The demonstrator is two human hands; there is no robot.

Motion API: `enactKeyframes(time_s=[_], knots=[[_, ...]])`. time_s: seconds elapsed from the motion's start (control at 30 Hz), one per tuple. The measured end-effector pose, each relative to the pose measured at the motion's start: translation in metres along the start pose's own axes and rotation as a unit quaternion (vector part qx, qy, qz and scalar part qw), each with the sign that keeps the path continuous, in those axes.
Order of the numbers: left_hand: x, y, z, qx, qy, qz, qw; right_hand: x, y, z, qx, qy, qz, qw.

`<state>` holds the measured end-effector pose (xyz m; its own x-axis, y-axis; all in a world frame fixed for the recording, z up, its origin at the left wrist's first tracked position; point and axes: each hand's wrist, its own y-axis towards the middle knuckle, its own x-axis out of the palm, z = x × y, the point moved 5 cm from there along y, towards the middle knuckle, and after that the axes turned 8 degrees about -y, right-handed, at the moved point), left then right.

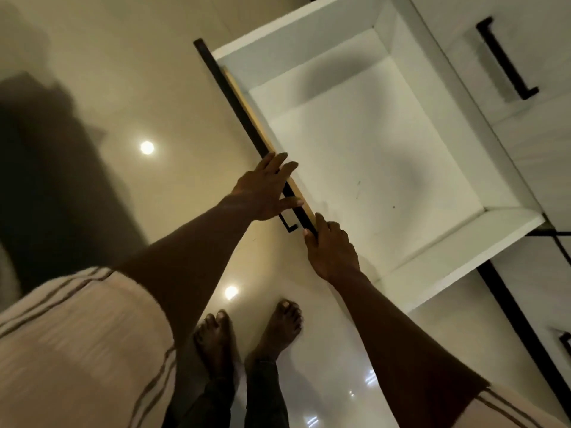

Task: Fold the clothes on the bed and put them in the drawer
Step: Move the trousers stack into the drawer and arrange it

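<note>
An open white drawer point(457, 242) is pulled out from the cabinet, and its floor shows bare white. Its dark front panel point(228, 91) runs diagonally, with a black handle point(289, 225) below it. My left hand point(265, 186) rests on the top edge of that front panel with straight fingers. My right hand point(330, 248) grips the same edge lower down, fingers curled over into the drawer and thumb on the outside. No clothes show in this view.
A shut drawer front with a black handle point(506, 57) lies beside the open drawer, and another handle point(565, 344) shows at the right edge. My bare feet point(247, 335) stand on the glossy pale floor point(154, 88) close to the drawer front.
</note>
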<state>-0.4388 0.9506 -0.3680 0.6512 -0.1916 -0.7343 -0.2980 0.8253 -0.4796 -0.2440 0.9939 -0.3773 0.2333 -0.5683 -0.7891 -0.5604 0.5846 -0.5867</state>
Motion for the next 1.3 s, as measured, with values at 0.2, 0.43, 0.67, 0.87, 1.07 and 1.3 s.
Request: enactKeyframes(time_s=[0.2, 0.43, 0.67, 0.87, 1.07, 1.3], knots=[[-0.057, -0.144, -0.007, -0.003, -0.273, 0.306, 0.912, -0.063, -0.059, -0.08, -0.107, 0.198, 0.091, 0.97], [-0.084, -0.382, -0.093, -0.168, -0.263, 0.491, 0.813, -0.066, -0.133, -0.231, -0.261, 0.206, 0.041, 0.942], [-0.018, -0.627, -0.155, -0.412, -0.213, 0.586, 0.664, 0.012, -0.243, -0.383, -0.414, 0.068, -0.129, 0.899], [0.067, -0.777, -0.22, -0.585, -0.206, 0.57, 0.539, 0.096, -0.328, -0.509, -0.434, 0.019, -0.257, 0.864], [0.129, -0.868, -0.312, -0.68, -0.176, 0.523, 0.482, 0.191, -0.406, -0.644, -0.374, 0.061, -0.416, 0.827], [0.164, -0.875, -0.361, -0.73, -0.144, 0.451, 0.493, 0.293, -0.465, -0.788, -0.204, 0.232, -0.502, 0.808]])
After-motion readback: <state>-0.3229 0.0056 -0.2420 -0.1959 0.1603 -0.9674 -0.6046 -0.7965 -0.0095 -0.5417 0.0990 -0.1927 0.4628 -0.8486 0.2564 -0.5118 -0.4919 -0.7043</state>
